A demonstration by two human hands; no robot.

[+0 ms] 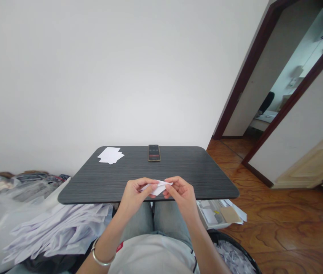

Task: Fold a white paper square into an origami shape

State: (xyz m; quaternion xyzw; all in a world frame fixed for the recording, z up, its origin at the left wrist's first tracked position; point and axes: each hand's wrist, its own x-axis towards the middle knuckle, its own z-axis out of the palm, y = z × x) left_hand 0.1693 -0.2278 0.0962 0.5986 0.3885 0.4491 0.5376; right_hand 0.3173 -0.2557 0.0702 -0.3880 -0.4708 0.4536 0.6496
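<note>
A small folded piece of white paper (159, 189) is held between both hands, just above the near edge of the dark table (178, 166). My left hand (138, 192) pinches its left side between thumb and fingers. On the opposite side, my right hand (181, 191) grips the paper with the thumb on top and fingers curled behind. The fingers cover parts of the paper's edges. Several loose white paper sheets (111, 155) lie overlapping at the table's far left. A phone (154, 152) rests near the middle of the far edge, its screen dark with some text.
White folded cloth or paper (61, 228) is heaped at the lower left. Right of my legs, a white box (217, 215) holds papers, and a black round bin (237, 255) contains paper scraps. A plain wall (121, 72) stands behind the table; a doorway is at the right.
</note>
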